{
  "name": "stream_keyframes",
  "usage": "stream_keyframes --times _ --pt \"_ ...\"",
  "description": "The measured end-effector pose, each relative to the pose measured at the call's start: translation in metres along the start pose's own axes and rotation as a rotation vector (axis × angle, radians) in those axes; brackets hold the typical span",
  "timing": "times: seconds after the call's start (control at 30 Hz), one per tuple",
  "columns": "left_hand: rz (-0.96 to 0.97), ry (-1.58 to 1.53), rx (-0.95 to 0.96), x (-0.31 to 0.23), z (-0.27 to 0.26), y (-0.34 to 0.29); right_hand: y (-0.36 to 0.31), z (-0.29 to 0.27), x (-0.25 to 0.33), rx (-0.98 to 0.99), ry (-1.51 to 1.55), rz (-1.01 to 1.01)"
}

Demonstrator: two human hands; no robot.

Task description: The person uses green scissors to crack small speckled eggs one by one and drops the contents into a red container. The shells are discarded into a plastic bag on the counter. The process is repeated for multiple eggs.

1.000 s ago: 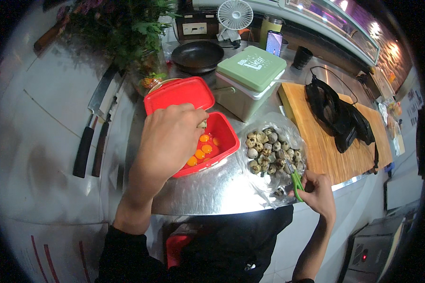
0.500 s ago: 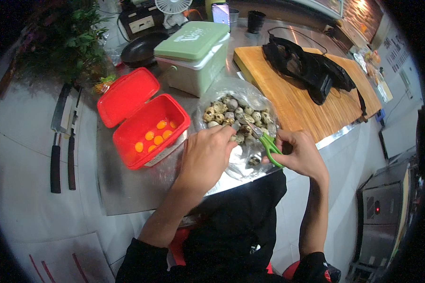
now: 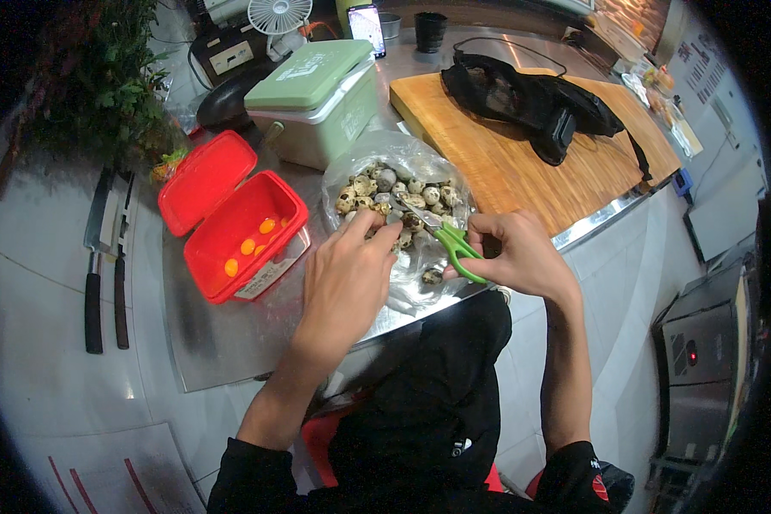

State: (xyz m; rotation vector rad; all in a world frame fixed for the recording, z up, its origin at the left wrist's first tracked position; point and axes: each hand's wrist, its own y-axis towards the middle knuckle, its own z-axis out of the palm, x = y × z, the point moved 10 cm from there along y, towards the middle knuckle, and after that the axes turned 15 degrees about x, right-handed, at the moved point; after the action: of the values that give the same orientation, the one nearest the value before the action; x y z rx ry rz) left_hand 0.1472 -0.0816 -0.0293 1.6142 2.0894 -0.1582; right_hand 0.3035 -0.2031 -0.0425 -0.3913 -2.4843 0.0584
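Quail eggs (image 3: 385, 182) are lying in a clear bag (image 3: 373, 147) near the front edge of the surface (image 3: 206, 343). The right hand (image 3: 522, 253) is keeping its grip clamped on green-handled scissors (image 3: 452, 241); the left hand (image 3: 345, 278) is reaching among the eggs, and from here I cannot tell whether its grip is closing on one. Selecting an egg is seemingly the step in hand; the next move is probably calling for a light pinch. Pale lettering is marking the green lid (image 3: 313, 75); the label (image 3: 265, 278) on the red container (image 3: 207, 270) is proving unreadable.

scissors (image 3: 445, 236): bright green, silver | eggs (image 3: 432, 195): cream to grey, dark-speckled | yolks (image 3: 267, 226): orange | tub (image 3: 231, 214): red | bin (image 3: 338, 127): pale green, white band | board (image 3: 505, 163): tan, streaked grain
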Motion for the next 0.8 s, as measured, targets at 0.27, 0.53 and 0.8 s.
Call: stream_keyframes --times 0.27,0.53,0.8 --pt "0.133 -0.019 0.184 -0.035 0.017 -0.013 0.003 0.0 -0.009 -0.025 0.097 0.027" --pt "0.095 0.133 0.291 -0.04 0.055 -0.001 0.004 0.002 -0.013 -0.01 0.202 -0.006" --pt "0.056 -0.154 0.123 -0.036 0.028 -0.014 0.004 0.006 -0.016 0.042 0.297 0.024"
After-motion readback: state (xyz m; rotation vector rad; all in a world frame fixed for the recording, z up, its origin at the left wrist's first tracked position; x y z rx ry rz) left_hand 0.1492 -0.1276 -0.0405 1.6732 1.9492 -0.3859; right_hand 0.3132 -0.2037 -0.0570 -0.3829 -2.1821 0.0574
